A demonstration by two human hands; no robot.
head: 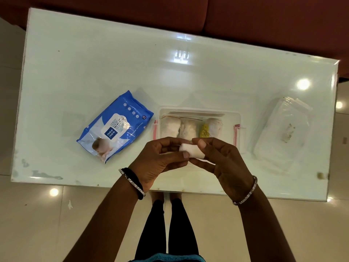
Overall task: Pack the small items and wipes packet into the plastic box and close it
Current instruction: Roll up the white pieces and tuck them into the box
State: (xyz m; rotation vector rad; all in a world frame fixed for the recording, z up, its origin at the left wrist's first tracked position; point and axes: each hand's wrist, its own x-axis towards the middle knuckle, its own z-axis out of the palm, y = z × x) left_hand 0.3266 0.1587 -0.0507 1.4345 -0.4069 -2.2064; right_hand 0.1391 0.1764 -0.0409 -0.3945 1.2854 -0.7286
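Note:
A clear plastic box (237, 115) stands open at the table's middle, with red side clips. Inside lie several small bagged items: two whitish bundles (170, 126), a yellow packet (204, 131) and another pale roll (215, 126). Just in front of the box, above the table, my left hand (160, 159) and my right hand (222, 161) together pinch a small white roll (190, 150) between fingertips. The blue wipes packet (116, 125) lies flat to the left of the box. The box's clear lid (281, 129) rests to the right.
The white glass table (113, 63) has its near edge just below my wrists. A dark red sofa (245, 19) lies beyond the far edge. My legs and the tiled floor (37, 224) show under the table edge.

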